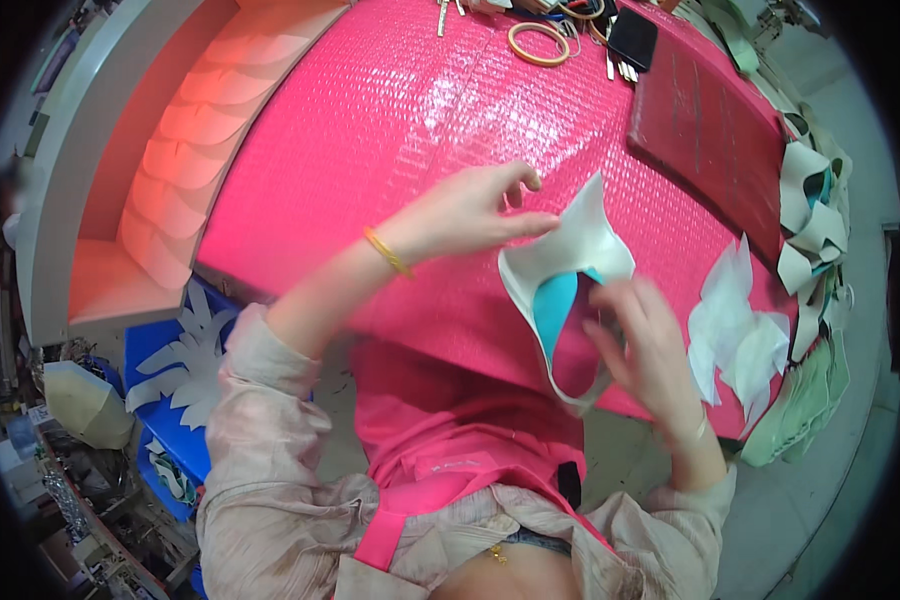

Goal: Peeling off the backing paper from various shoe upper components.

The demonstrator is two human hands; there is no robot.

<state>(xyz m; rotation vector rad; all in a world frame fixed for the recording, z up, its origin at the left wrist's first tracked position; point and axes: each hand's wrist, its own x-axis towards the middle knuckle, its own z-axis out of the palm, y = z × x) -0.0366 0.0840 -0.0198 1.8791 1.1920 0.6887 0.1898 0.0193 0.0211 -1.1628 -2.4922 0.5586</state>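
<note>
A white shoe upper with a turquoise lining stands at the near edge of the pink work surface, its pointed end up and away from me. My left hand reaches in from the left, fingers apart. One of its fingers lies against the upper's far left edge, and another is bent above the surface. Slightly blurred, my right hand has its curled fingers at the right side of the upper's opening, round its edge. That hand partly hides the right wall of the upper.
Thin white cut pieces lie at right, beside pale green pieces. More white-and-turquoise uppers hang along the right edge. A dark red board, tape rolls and a phone are farther off. An orange-lit rack stands left.
</note>
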